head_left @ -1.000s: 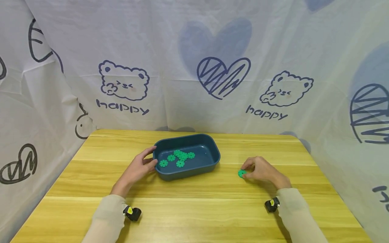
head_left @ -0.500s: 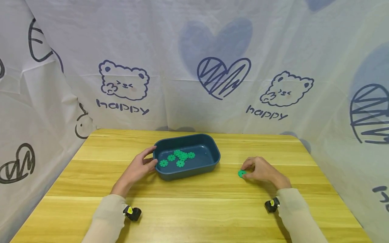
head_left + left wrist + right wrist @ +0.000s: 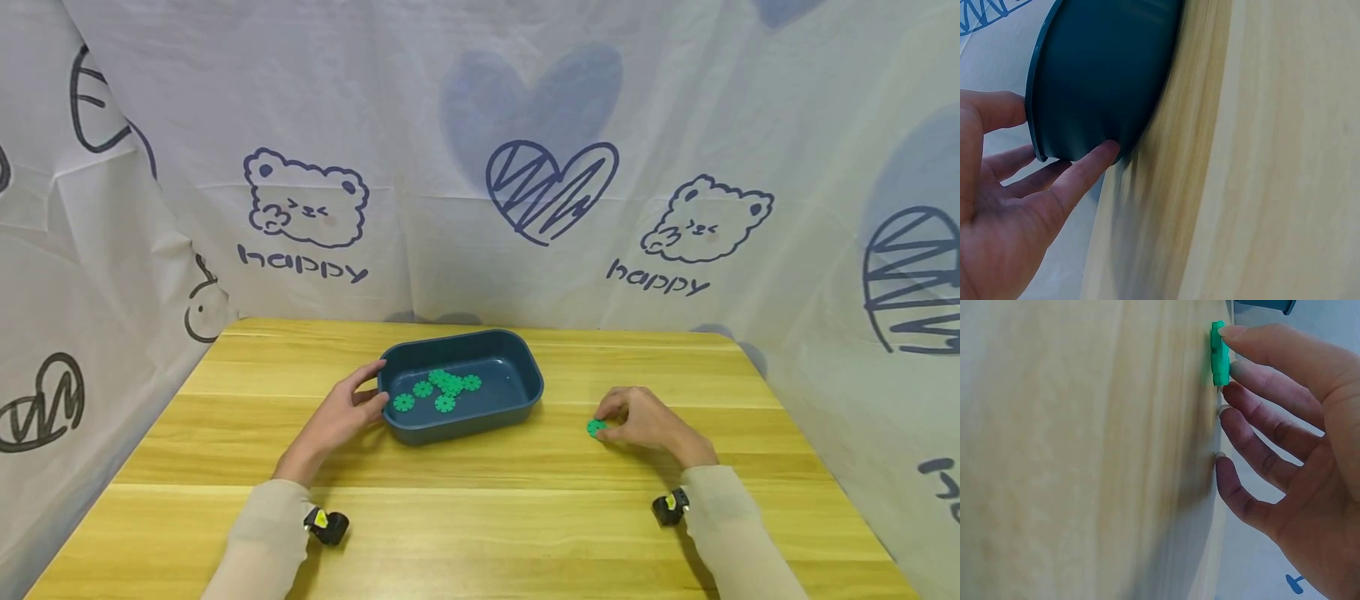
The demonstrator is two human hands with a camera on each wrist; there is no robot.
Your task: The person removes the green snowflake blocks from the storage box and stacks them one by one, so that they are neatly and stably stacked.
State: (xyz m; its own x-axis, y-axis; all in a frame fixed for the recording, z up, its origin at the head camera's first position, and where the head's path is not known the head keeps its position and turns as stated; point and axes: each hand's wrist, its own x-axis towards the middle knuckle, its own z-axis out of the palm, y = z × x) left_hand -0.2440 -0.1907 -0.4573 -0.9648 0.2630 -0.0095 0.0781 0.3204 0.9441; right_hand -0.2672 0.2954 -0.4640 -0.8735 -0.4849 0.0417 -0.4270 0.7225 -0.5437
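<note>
One notched green disc [image 3: 594,428] sits pinched in right fingers [image 3: 1272,347]; spread left fingers [image 3: 1085,171] touch a round-cornered bin [image 3: 465,427].

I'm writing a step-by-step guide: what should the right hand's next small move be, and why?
Probably the right hand should lift the disc toward the tray. It pinches that disc outside the tray, similar discs lie inside, and the left hand holds the tray's left end.
</note>
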